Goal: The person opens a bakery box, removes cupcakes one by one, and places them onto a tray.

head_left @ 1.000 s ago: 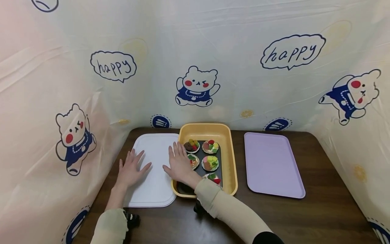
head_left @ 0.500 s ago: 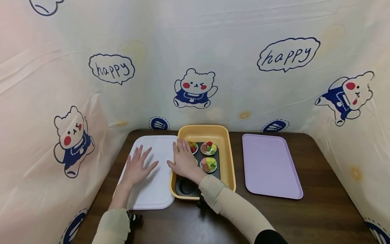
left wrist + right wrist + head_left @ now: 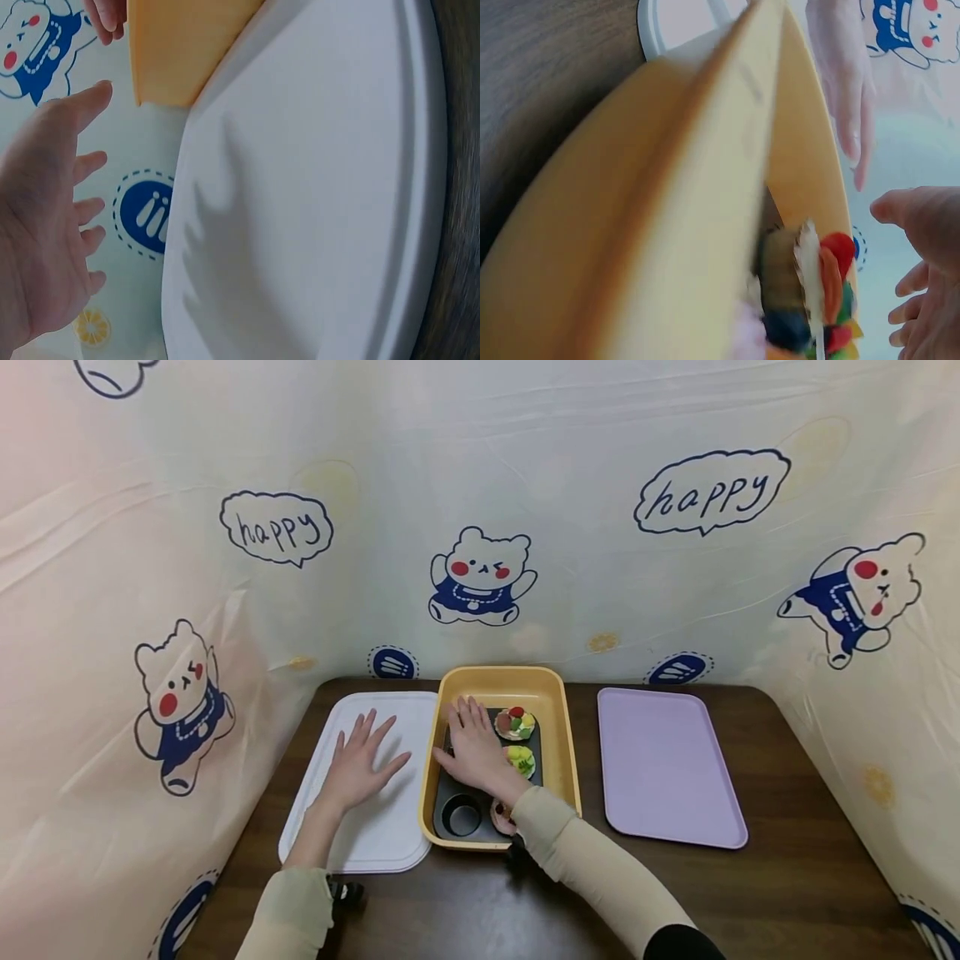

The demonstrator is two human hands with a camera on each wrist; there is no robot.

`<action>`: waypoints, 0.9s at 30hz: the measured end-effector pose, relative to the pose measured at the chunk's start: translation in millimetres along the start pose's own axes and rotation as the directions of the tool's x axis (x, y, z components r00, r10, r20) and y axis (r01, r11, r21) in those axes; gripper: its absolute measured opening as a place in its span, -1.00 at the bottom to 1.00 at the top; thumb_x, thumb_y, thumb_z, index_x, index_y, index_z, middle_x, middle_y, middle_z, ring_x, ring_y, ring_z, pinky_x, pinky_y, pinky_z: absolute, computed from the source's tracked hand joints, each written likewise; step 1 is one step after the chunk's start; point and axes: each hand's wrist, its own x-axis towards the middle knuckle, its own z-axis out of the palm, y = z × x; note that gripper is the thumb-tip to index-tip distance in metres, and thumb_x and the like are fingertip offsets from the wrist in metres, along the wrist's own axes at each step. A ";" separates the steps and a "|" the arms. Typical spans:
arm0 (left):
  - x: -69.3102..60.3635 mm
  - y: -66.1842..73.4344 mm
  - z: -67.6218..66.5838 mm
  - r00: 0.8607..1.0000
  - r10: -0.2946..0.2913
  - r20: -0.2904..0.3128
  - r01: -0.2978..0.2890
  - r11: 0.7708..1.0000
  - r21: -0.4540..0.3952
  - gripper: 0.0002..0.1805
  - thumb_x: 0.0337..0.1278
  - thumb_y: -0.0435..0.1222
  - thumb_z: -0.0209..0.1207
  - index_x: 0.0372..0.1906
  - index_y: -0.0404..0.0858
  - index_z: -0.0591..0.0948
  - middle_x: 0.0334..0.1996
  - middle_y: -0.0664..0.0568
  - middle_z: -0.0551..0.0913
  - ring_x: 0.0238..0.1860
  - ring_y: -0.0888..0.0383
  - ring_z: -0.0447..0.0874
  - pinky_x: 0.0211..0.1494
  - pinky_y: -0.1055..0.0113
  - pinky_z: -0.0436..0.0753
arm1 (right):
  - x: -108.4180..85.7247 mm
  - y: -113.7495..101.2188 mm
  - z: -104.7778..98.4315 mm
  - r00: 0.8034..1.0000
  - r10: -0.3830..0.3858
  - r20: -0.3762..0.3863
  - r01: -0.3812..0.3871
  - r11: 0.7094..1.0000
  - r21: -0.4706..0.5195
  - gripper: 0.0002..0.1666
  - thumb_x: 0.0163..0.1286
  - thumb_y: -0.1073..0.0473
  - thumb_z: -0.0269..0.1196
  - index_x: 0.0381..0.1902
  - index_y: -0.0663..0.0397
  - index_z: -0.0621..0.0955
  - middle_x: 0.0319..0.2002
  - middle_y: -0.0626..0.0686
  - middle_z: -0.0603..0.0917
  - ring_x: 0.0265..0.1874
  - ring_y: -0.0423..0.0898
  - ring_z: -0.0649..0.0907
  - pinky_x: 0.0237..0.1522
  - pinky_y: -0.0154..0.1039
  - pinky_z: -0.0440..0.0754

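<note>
On the table (image 3: 660, 893), we find a board (image 3: 390, 839) at left, a tub (image 3: 561, 735) in the middle, just beside it, and a tray (image 3: 671, 764) at right, apart from the tub. Inside the tub lies a muffin pan (image 3: 461, 815) with cakes (image 3: 514, 724) in it. We see the left hand (image 3: 360, 772) above the board, the right hand (image 3: 475, 745) over the muffin pan, and a curtain (image 3: 600, 585) behind the table.

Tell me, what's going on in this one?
A person has both hands out, fingers extended, neither holding anything. The left hand hovers over a white board, and the right hand is over a yellow tray. In that tray lies a dark pan with colourful topped pieces, partly hidden. A purple tray lies off to the right.
</note>
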 end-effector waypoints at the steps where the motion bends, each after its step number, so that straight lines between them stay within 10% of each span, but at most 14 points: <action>1: 0.3 2.3 0.4 1.000 0.002 0.003 -0.002 1.000 -0.003 -0.08 0.48 0.26 0.22 0.74 -0.06 0.30 0.80 -0.32 0.05 0.80 -0.41 -0.08 0.77 -0.53 -0.09 | -0.5 2.2 -2.0 1.000 0.004 0.004 -0.004 1.000 0.011 0.00 0.66 -0.21 0.24 0.75 0.24 0.19 0.77 0.33 0.15 0.81 0.29 0.08 0.86 0.17 -0.02; 10: -7.7 28.5 6.8 0.998 0.057 0.029 -0.056 0.998 -0.031 -0.02 0.47 0.27 0.23 0.76 -0.15 0.27 0.80 -0.22 0.11 0.81 -0.32 0.00 0.81 -0.42 0.00 | -5.7 34.0 -15.1 1.000 0.014 -0.008 -0.013 0.993 0.115 0.07 0.63 -0.23 0.28 0.77 0.24 0.15 0.78 0.34 0.12 0.80 0.32 0.09 0.85 0.27 -0.09; 27: -66.6 88.6 27.4 0.985 0.023 0.169 -0.013 0.998 -0.061 0.21 0.29 0.45 0.24 0.80 -0.15 0.13 0.84 -0.09 -0.03 0.84 -0.16 -0.02 0.86 -0.20 0.08 | -11.5 108.0 -40.6 0.996 0.063 0.055 -0.073 0.974 0.215 0.15 0.47 -0.04 0.49 0.75 0.31 0.17 0.70 0.48 0.21 0.68 0.43 0.31 0.71 0.31 0.32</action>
